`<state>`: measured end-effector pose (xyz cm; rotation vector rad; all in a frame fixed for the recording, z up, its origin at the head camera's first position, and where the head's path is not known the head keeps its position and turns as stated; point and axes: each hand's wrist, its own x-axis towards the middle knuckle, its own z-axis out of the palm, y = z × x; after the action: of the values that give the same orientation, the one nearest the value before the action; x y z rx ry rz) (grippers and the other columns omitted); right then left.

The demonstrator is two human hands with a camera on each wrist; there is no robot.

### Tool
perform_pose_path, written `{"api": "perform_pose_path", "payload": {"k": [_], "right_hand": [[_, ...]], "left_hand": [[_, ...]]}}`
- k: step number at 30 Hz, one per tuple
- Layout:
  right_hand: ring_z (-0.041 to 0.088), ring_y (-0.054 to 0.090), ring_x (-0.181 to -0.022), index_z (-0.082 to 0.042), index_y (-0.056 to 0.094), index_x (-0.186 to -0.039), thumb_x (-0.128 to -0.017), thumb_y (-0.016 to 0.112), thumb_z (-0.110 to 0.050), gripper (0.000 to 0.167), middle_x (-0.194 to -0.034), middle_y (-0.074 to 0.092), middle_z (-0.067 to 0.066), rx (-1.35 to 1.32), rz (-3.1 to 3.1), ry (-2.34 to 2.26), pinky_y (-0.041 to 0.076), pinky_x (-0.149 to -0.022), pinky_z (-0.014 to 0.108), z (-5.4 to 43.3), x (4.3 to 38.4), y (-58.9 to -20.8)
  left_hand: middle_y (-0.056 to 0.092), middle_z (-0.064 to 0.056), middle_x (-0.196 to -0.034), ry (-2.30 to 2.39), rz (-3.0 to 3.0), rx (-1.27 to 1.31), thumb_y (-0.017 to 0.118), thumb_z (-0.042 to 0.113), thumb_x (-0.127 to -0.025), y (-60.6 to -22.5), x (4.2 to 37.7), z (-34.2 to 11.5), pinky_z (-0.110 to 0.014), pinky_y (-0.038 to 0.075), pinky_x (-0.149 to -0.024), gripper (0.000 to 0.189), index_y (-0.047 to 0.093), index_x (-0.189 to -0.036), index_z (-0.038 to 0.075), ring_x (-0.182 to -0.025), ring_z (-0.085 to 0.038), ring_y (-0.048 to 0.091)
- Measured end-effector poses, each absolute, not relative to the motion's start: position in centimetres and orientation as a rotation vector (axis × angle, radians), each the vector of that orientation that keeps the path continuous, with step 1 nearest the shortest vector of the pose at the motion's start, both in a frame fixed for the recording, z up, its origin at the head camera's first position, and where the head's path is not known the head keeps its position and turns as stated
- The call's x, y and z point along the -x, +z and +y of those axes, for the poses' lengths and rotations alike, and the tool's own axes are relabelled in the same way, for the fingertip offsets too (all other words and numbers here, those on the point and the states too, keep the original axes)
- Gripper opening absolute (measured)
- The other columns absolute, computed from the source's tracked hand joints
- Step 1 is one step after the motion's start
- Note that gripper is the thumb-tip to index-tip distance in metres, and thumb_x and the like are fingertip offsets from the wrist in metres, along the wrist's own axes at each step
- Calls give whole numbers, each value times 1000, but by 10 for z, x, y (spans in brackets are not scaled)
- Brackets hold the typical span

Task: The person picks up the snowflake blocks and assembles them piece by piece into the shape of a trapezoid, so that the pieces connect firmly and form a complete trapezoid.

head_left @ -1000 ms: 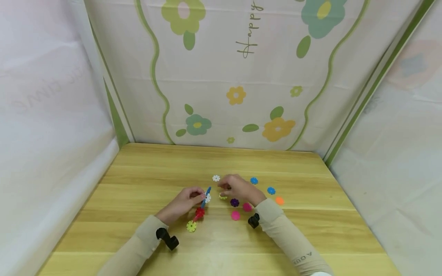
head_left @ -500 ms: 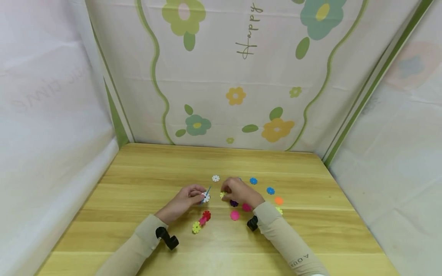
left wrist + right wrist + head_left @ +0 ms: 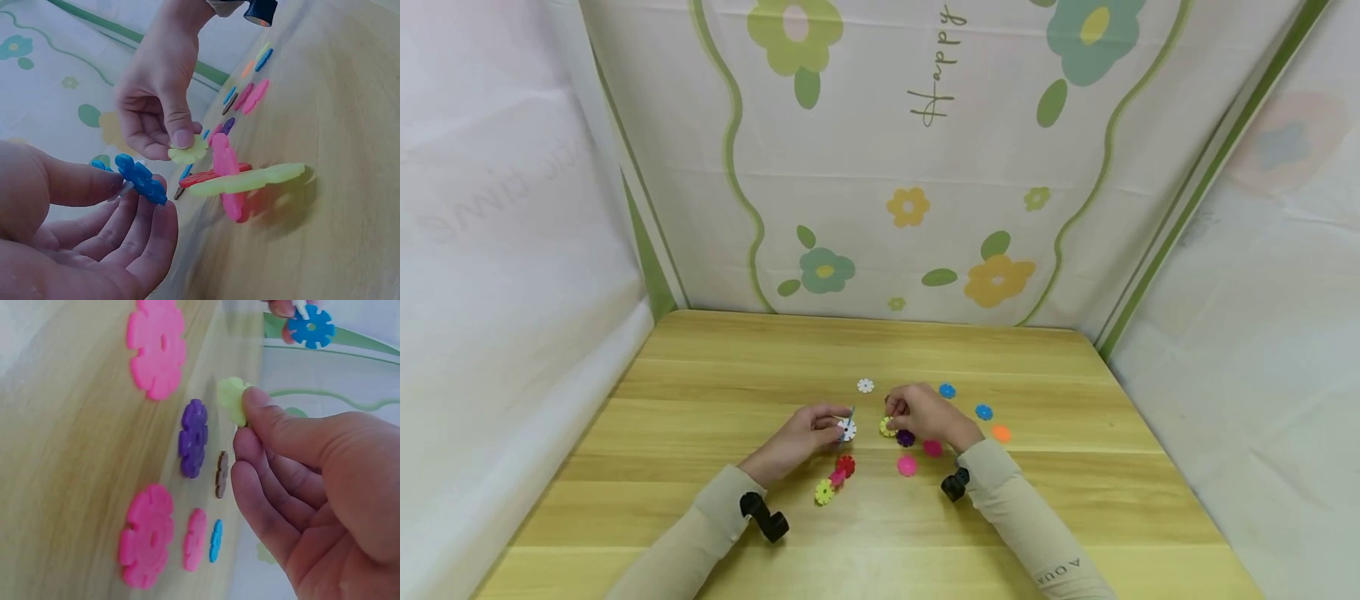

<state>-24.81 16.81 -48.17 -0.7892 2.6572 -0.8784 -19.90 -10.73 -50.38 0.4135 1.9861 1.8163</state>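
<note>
My left hand (image 3: 799, 440) pinches a blue notched flower disc (image 3: 141, 180) that is slotted into a white disc (image 3: 847, 430). Between the thumb and fingers of my right hand (image 3: 922, 414) is a pale yellow disc (image 3: 231, 400), held just to the right of the blue and white pair. Below the left hand, a joined chain lies on the wooden table (image 3: 700, 400): a red disc (image 3: 846, 465), a pink disc (image 3: 226, 154) and a yellow disc (image 3: 824, 492). A purple disc (image 3: 193, 439) sits beneath the right hand.
Loose pink discs (image 3: 907, 466), blue discs (image 3: 984, 412) and an orange disc (image 3: 1002, 433) are spread to the right. One white disc (image 3: 866, 386) lies farther back, and a brown disc (image 3: 222, 475) near the right fingers. Printed fabric walls enclose the table's back and sides.
My right hand has closed its fingertips on the yellow disc. The red, pink and yellow chain has shifted slightly right, and the blue and white pair has turned in my left hand.
</note>
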Motion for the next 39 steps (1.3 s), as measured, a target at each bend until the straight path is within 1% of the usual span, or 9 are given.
{"api": "perform_pose_path", "payload": {"k": [5, 8, 14, 17, 20, 25, 29, 37, 39], "right_hand": [[7, 68, -80, -16, 74, -97, -100, 76, -20, 5, -89, 73, -7, 753, 2628, -962, 58, -72, 25, 170, 246, -476], [10, 69, -80, -16, 75, -100, -102, 74, -22, 6, -90, 73, -6, 733, 2603, -1042, 59, -71, 27, 169, 244, -471], [29, 73, -84, -13, 76, -104, -103, 71, -21, 9, -91, 74, 1, 779, 2579, -1200, 58, -70, 29, 167, 240, -462], [36, 73, -85, -13, 76, -104, -103, 71, -19, 8, -90, 74, 2, 792, 2575, -1244, 57, -68, 28, 166, 239, -459], [41, 72, -86, -13, 76, -104, -103, 71, -19, 8, -90, 74, 2, 799, 2567, -1268, 57, -68, 28, 165, 239, -457], [43, 73, -88, -13, 76, -104, -103, 71, -18, 7, -91, 75, 2, 786, 2559, -1299, 58, -70, 27, 165, 239, -457], [44, 73, -89, -13, 76, -103, -102, 71, -18, 7, -91, 74, 4, 745, 2555, -1327, 59, -70, 29, 166, 238, -456], [47, 72, -90, -11, 76, -103, -101, 73, -18, 8, -91, 74, 5, 717, 2493, -1373, 62, -74, 43, 168, 237, -456], [47, 72, -89, -11, 76, -102, -101, 73, -18, 8, -90, 74, 4, 732, 2482, -1369, 62, -72, 41, 168, 237, -456]], "left_hand": [[65, -23, -134, 1781, 2006, -419, 53, 10, -110, -503, 200, -104, -35, 59, -98, 43, 49, -149, -8, -113, -23, 67], [66, -22, -133, 1762, 2005, -411, 53, 12, -110, -503, 200, -101, -36, 58, -97, 43, 50, -150, -6, -113, -24, 67], [64, -21, -135, 1773, 1929, -380, 55, 25, -111, -499, 199, -96, -39, 58, -100, 46, 51, -151, 1, -117, -28, 66], [64, -24, -136, 1773, 1927, -393, 59, 32, -110, -499, 200, -93, -38, 59, -98, 50, 53, -149, 1, -116, -29, 67], [66, -24, -131, 1764, 1956, -403, 63, 32, -108, -499, 201, -90, -34, 59, -92, 52, 55, -147, -1, -109, -26, 67], [66, -20, -121, 1762, 1969, -396, 62, 29, -109, -501, 201, -87, -30, 55, -86, 47, 59, -143, -3, -99, -21, 61], [64, -20, -125, 1753, 1965, -402, 58, 29, -111, -499, 200, -87, -31, 55, -90, 44, 59, -142, -2, -105, -24, 60], [63, -21, -125, 1754, 1923, -430, 57, 28, -111, -500, 200, -86, -29, 54, -90, 46, 57, -144, -4, -106, -25, 58], [63, -21, -124, 1763, 1912, -427, 57, 28, -111, -500, 201, -85, -29, 54, -90, 46, 57, -144, -5, -106, -25, 59]]}}
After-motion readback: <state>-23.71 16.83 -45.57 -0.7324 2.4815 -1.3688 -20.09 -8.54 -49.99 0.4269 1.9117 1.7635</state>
